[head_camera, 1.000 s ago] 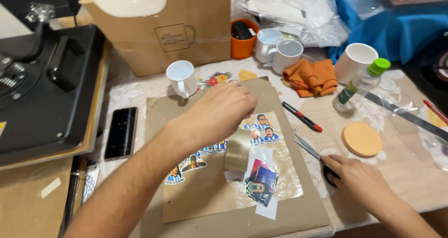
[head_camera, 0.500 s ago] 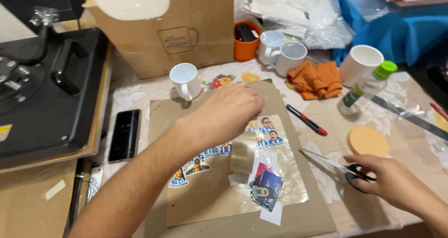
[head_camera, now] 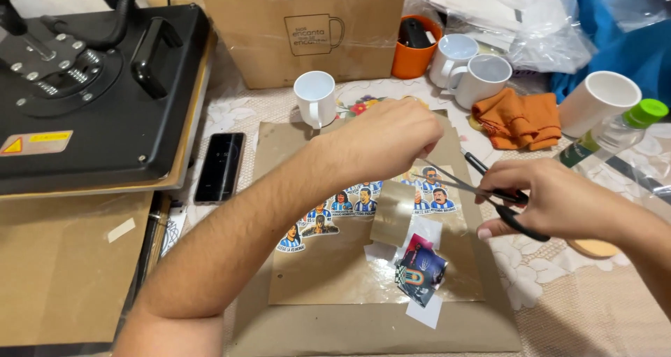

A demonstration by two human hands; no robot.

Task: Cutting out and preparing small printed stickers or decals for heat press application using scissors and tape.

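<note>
Black scissors gripped in right hand, blades at left hand's pinching fingertips.

Left hand pinched, fingers curled — right hand clenched, arms converging.

My bench, lace-patterned cloth cover. Lying on it: brown paper sheets, black heat press, black phone, four white mugs, orange cup, orange cloth, cardboard box, green-capped bottle.
</note>
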